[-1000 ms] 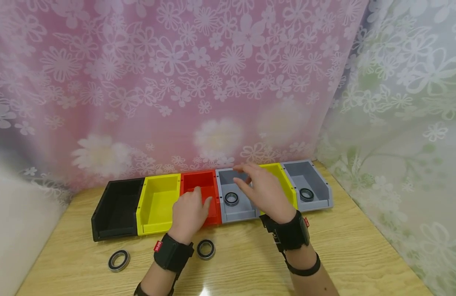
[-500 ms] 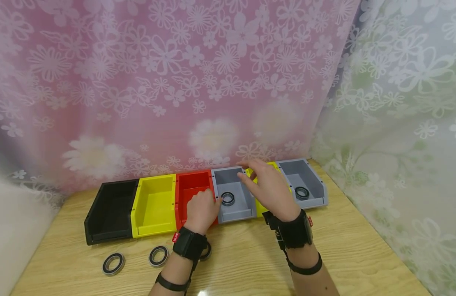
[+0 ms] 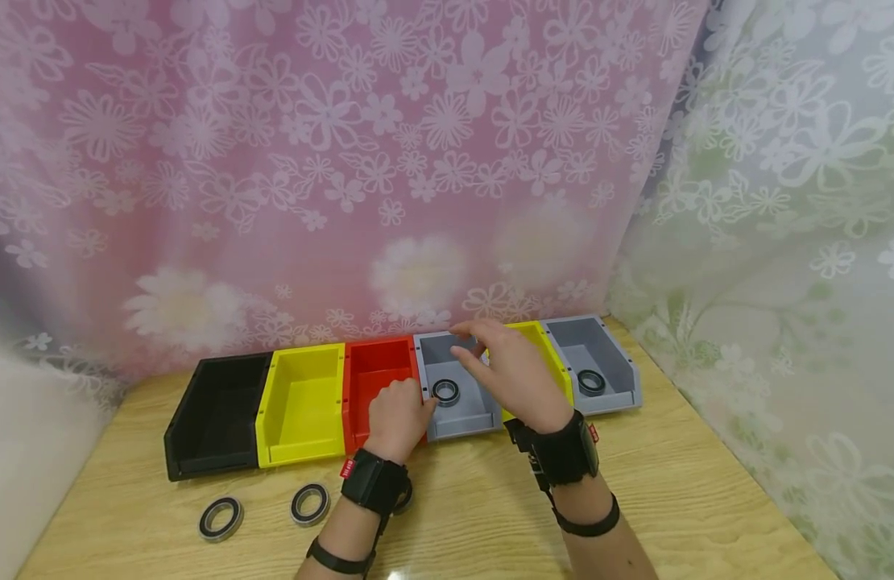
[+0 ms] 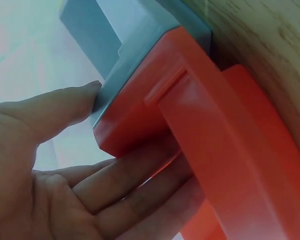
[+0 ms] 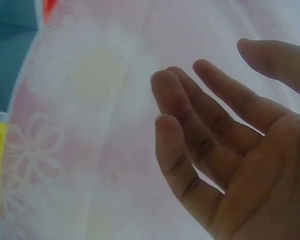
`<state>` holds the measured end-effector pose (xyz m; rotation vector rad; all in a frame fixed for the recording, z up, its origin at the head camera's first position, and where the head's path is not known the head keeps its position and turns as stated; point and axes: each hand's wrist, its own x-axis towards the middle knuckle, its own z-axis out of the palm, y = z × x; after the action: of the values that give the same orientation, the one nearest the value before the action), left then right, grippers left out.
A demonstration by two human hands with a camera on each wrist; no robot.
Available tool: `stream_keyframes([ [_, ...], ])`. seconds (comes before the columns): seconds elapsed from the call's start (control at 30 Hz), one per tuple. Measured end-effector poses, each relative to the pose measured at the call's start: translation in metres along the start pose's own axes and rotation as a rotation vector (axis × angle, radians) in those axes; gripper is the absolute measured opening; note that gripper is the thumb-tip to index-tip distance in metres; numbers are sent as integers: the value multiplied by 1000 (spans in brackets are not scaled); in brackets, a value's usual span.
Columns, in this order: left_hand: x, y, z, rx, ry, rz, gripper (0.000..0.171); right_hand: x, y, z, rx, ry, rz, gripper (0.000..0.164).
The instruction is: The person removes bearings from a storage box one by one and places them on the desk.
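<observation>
My left hand (image 3: 398, 415) grips the adjoining side walls of the red bin (image 3: 382, 354) and the middle grey bin (image 3: 441, 346). In the left wrist view, the thumb (image 4: 65, 107) presses on the grey side and the other fingers reach inside the red bin. A dark-sealed ball bearing (image 3: 455, 393) lies in that grey bin. Above the grey bin and its yellow neighbour (image 3: 556, 354) hovers my right hand (image 3: 523, 374), holding nothing. Its fingers (image 5: 230, 110) are relaxed and spread apart in the right wrist view.
To the left in the row stand a yellow bin (image 3: 309, 358) and a black bin (image 3: 233, 366). The right-end grey bin (image 3: 573, 330) holds a bearing (image 3: 581, 385). Bearings (image 3: 204, 522) lie on the wooden table (image 3: 483, 499), one partly behind my left wrist. A floral curtain (image 3: 345, 201) hangs behind.
My left hand has moved right from over the red bin to the wall between red and grey, uncovering a bearing on the table. The right hand stays nearly in place.
</observation>
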<state>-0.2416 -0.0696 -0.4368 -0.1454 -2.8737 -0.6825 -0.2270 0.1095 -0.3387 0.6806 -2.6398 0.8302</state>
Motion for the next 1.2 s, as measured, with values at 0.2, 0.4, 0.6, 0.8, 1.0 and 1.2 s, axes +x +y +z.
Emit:
stream_keyframes([
  [0.2,-1,1,-1,-14,-24,-23,42,14,11,28,7,-62,35,38],
  [0.4,-2,0,-1,-14,-27,-19,41,25,23,59,-78,-175,102,41],
  [0.6,-2,-1,-2,0,-29,-5,39,25,33,80,-105,-365,185,49],
  [0.8,-2,-1,-3,19,-30,-5,37,24,41,99,-121,-448,182,47],
  [1.0,-3,-1,-1,15,-29,-2,42,23,45,107,-169,-485,157,44],
  [1.2,-3,-2,1,23,-14,2,43,22,46,112,-195,-489,146,48],
])
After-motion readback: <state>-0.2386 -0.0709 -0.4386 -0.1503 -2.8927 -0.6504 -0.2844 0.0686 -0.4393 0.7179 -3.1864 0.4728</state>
